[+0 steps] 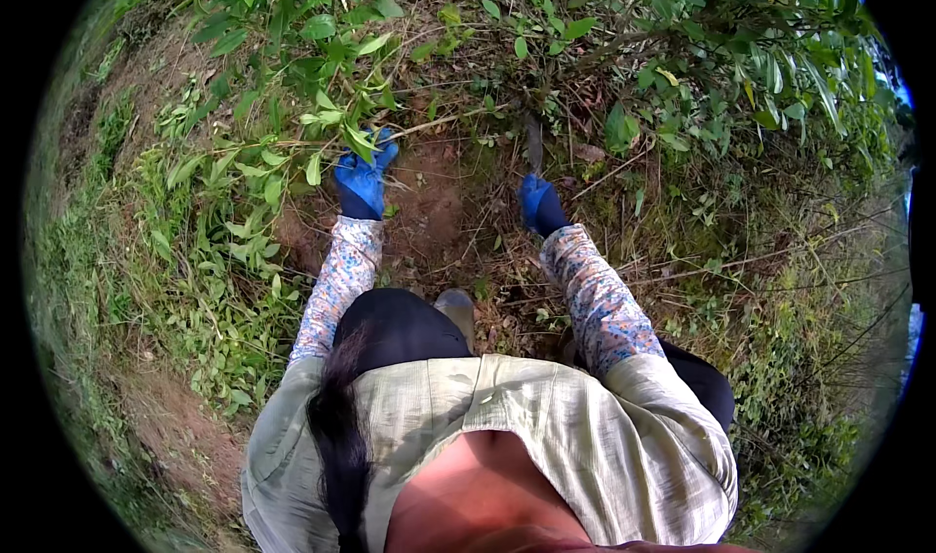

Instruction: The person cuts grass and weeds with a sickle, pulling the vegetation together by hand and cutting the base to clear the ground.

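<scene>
My left hand [362,177], in a blue glove, is closed around a thin woody stem [444,121]. The stem runs right from the fist toward the base of the shrub, and leafy shoots [283,153] spread out to the left of the hand. My right hand [535,200], also gloved in blue, is closed on a hand tool with a narrow dark blade [534,145]. Its handle is hidden inside the fist. The blade points away from me, its far end close to the stem's base among twigs and dry grass. Patterned sleeves cover both forearms.
Leafy bushes [721,56] hang over the far side and the right. Bare reddish soil [429,187] lies between my hands, with dry stalks on the right. Low green plants [219,309] grow at the left. A boot [455,311] is planted just in front of me.
</scene>
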{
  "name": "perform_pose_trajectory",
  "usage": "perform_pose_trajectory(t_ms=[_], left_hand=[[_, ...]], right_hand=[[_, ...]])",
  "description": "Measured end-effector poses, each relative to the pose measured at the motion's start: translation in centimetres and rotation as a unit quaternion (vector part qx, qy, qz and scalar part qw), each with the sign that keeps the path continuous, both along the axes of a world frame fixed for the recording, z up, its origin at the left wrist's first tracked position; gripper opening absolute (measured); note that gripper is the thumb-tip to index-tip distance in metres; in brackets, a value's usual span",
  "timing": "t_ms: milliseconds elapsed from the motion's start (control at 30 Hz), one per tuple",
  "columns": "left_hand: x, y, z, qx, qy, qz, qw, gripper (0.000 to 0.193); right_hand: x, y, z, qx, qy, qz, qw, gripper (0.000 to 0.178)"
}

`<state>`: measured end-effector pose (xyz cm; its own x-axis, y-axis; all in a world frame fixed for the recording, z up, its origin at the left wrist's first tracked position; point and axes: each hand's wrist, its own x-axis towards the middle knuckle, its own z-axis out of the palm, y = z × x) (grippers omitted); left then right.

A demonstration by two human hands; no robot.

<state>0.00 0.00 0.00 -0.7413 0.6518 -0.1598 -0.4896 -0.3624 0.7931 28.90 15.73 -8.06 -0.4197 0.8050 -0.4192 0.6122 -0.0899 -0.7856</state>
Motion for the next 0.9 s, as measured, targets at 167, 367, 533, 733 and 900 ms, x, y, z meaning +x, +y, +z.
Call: perform_pose_trajectory(t_ms=[167, 367, 533, 733, 900], left_hand=[[4.4, 0.5, 1.9, -0.003, 0.066, -0.014, 0.998, 0.025], [-2.1, -1.6, 1.3, 0.087, 0.021, 0.080, 0.993, 0.022], [-8.3, -6.1, 1.9, -0.040, 0.062, 0.199, 0.977, 0.025], [-15.0, -21.3, 2.4, -0.375, 0.301, 0.247, 0.841, 0.031], [-26.9, -43.2, 9.4, -0.556, -0.008, 0.437, 0.707, 0.050]], right_hand=[[1.9, 2.7, -4.7, -0.028, 0.026, 0.063, 0.997, 0.039], [4.7, -12.5, 7.4, -0.343, -0.003, -0.060, 0.938, 0.035], [7.2, -13.9, 8.6, -0.141, 0.082, -0.033, 0.986, 0.039], [6.5, -0.6, 11.3, -0.222, 0.049, -0.074, 0.971, 0.034], [2.3, 0.2, 2.2, -0.318, 0.155, -0.062, 0.933, 0.040]])
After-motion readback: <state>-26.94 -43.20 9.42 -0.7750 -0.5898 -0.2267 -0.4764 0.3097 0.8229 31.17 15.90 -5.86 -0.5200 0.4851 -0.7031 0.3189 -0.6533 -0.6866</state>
